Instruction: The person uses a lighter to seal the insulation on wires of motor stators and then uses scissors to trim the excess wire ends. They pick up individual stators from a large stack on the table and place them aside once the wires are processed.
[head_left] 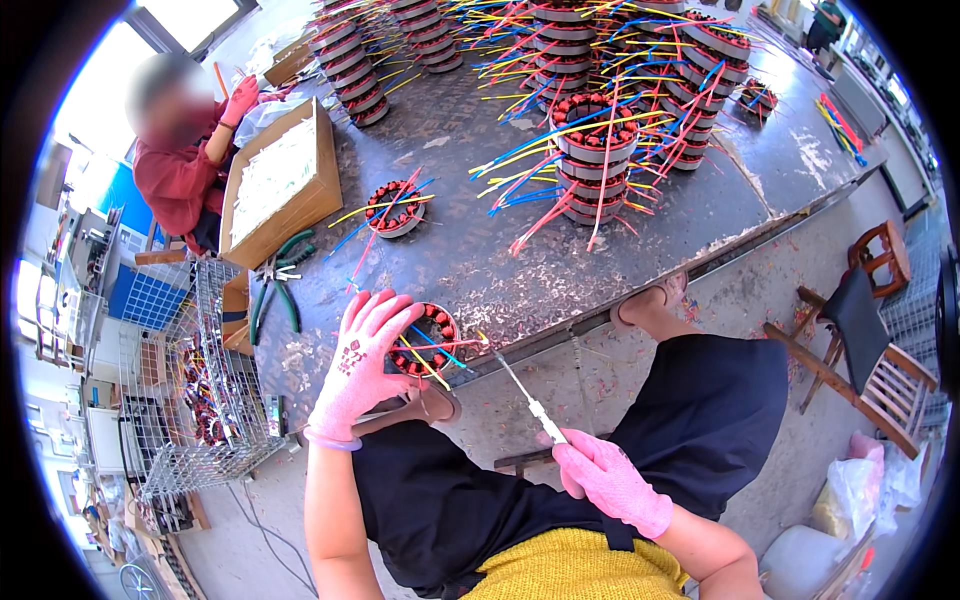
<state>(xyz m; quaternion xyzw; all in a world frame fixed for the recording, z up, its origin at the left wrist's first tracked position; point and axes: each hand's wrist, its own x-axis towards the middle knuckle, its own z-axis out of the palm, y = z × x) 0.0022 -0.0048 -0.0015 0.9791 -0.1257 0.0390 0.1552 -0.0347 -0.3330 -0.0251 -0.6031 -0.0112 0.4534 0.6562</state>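
My left hand (362, 358), in a pink glove, is closed on a ring-shaped motor stator (445, 322) with red windings, at the table's near edge. Red, yellow and blue lead wires stick out from it. In my right hand (612, 480), also pink-gloved, is a slim tool with a white handle (545, 420) and a thin metal shaft. Its tip meets or nearly meets the end of a red lead, where a small yellowish spot shows; contact is too small to tell. A second stator (395, 210) lies farther back on the table.
Stacks of wired stators (597, 165) fill the far table (440, 265). Green-handled pliers (275, 285) and a cardboard box (285, 185) lie left, where a co-worker in red (185, 185) sits. A wire basket (210, 375) stands lower left, a wooden chair (860, 340) right.
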